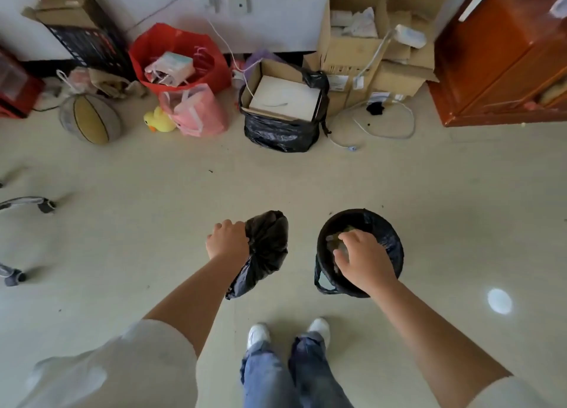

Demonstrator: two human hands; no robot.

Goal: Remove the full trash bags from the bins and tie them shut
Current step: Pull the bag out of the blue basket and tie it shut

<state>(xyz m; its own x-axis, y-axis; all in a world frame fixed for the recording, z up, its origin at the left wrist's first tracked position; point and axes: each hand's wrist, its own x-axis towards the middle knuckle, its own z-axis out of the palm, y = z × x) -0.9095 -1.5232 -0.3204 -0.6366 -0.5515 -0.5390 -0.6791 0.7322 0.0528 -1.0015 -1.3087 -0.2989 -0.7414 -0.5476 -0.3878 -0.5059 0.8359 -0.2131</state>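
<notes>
My left hand [227, 238] grips the gathered top of a black trash bag [266, 248], which hangs above the floor in front of my feet. To its right a small round bin [394, 239] lined with a black bag stands on the floor, with rubbish visible inside. My right hand [363, 259] hovers over the bin's open mouth, fingers loosely curled and spread, holding nothing that I can see. Whether its fingertips touch the liner or the rubbish is unclear.
Along the far wall stand a black bag holding a box [283, 113], cardboard boxes [362, 39], a red bag [181, 58], a pink bag [196, 110], a yellow duck toy [158, 120] and a ball [90, 119]. A wooden cabinet [503, 58] is at right; chair casters [46, 206] at left.
</notes>
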